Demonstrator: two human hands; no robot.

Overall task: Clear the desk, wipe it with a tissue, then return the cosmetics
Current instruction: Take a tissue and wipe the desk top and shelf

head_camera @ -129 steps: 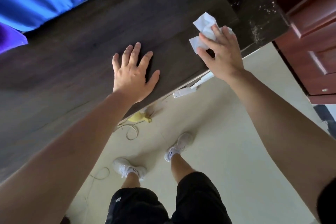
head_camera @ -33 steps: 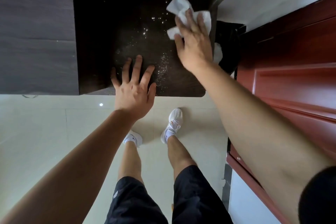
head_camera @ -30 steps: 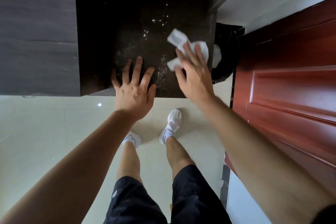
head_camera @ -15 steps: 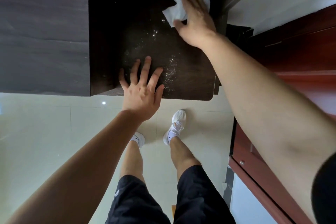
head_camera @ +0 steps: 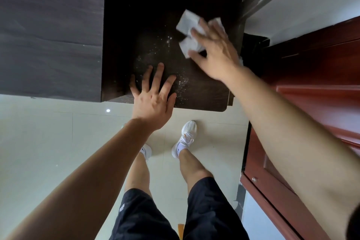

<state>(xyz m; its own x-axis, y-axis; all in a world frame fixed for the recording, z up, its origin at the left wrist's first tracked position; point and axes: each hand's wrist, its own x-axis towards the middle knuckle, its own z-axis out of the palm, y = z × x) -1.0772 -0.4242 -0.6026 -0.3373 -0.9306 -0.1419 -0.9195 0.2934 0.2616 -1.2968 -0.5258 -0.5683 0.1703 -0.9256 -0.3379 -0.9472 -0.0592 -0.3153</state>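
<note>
On the dark desk [head_camera: 204, 91], right hand [head_camera: 216, 52] pressing tissue [head_camera: 188, 23] — grip flat, left hand [head_camera: 153, 101] splayed.

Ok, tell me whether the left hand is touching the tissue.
Apart. The head view shows the left hand flat on the dark desk near its front edge, with bare speckled surface between it and the tissue under the right hand.

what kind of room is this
Probably a bedroom or dorm room: a dark wood desk stands beside a red-brown wooden door on a pale tiled floor.
</note>
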